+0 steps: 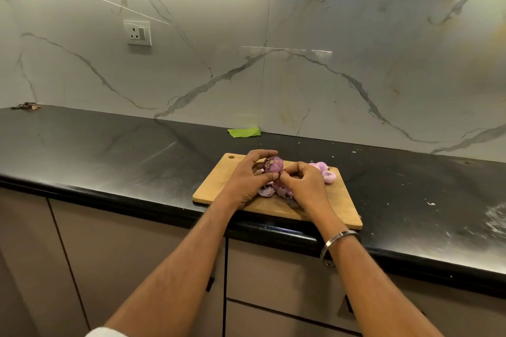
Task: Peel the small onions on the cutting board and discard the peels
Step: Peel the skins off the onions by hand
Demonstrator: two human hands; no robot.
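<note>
A small purple onion [273, 164] with its dry skin on is held just above the wooden cutting board [216, 186]. My left hand [246, 178] grips it from the left, fingers curled over its top. My right hand [304, 185] pinches the skin at the onion's lower right side. Peeled pale-pink onions [324, 171] lie on the board's far right part. Loose purple peels [267, 191] lie on the board under my hands, partly hidden.
The board sits at the front edge of a black countertop [109, 150]. A green scrap [243, 132] lies by the marble backsplash, and a small heap of peels [27, 106] sits far left. White specks dot the counter on the right. Cabinet fronts lie below.
</note>
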